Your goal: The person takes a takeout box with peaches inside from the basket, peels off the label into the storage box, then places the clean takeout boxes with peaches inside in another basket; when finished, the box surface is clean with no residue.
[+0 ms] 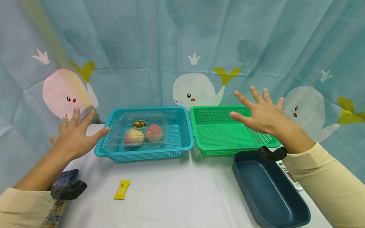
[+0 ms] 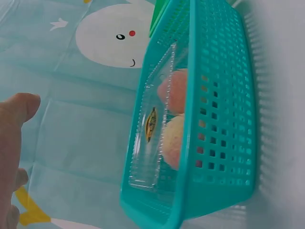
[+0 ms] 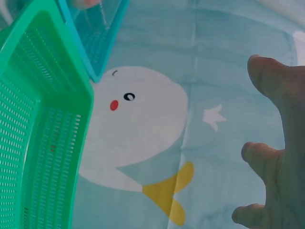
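Observation:
My left hand (image 1: 75, 139), fingers spread, hovers at the left end of a blue plastic basket (image 1: 148, 155) and holds nothing. Inside that basket lies a clear plastic box (image 1: 117, 129) with a black and gold label; two peaches (image 1: 154, 133) show through it. In the left wrist view the box (image 2: 151, 162) sits tilted behind the basket wall (image 2: 224, 119). My right hand (image 1: 262, 115) is also spread and bare, raised over the right part of a green basket (image 1: 222, 150). The right wrist view shows its fingers (image 3: 267, 78) apart from the green basket (image 3: 57, 157).
A dark blue tray (image 1: 268, 190) stands at the front right, partly under my right wrist. Beside it a white-edged item (image 1: 297, 186) is mostly hidden. A small yellow packet (image 1: 122, 190) lies front left. A printed bag (image 1: 67, 178) lies under my left forearm. A whale-print curtain (image 1: 137, 85) hangs behind.

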Tool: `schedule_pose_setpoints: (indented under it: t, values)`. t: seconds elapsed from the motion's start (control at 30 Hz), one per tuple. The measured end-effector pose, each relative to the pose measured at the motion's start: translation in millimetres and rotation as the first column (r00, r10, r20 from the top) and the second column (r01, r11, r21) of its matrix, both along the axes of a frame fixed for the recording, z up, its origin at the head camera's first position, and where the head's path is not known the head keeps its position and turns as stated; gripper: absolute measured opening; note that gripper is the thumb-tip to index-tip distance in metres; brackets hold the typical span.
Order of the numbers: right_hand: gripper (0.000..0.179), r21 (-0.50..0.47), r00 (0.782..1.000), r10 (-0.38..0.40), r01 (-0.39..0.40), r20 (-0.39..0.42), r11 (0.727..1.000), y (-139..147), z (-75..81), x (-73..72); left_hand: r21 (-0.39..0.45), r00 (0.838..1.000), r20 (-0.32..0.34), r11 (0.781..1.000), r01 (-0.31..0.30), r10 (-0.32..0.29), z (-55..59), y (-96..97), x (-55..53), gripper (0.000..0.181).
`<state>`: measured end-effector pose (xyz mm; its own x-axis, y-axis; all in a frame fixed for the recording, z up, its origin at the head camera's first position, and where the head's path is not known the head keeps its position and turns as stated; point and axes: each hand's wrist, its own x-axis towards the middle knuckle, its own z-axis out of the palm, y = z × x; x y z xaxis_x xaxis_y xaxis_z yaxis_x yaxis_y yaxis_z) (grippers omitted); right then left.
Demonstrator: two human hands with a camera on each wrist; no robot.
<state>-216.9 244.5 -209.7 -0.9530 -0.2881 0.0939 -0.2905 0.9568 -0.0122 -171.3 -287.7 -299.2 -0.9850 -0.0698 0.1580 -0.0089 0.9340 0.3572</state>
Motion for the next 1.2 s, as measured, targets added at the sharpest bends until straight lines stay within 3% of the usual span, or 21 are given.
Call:
schedule_pose_setpoints:
  t: [0.4, 0.63, 0.9, 1.2]
  values:
    - [0.080, -0.021, 0.999, 0.043, -0.043, 0.010, 0.999, -16.6, -6.9, -15.3, 0.010, 1.000, -0.021, 1.000, 0.003, -0.003, -26.7, 2.4, 6.0, 0.088]
    - [0.079, -0.028, 0.995, 0.092, -0.093, -0.030, 0.995, -24.2, -10.2, -22.0, 0.037, 0.998, -0.055, 0.999, 0.014, -0.012, -39.7, 7.0, 7.2, 0.086]
    - [0.079, -0.093, 0.988, 0.151, -0.154, -0.044, 0.984, -37.8, -18.6, -34.0, 0.100, 0.997, -0.075, 0.995, 0.023, -0.015, -57.8, 9.8, 8.7, 0.082]
    - [0.078, -0.192, 0.978, 0.201, -0.207, -0.053, 0.959, -49.0, -27.1, -45.2, 0.138, 0.996, -0.078, 0.990, 0.041, -0.030, -68.8, 12.0, 9.2, 0.080]
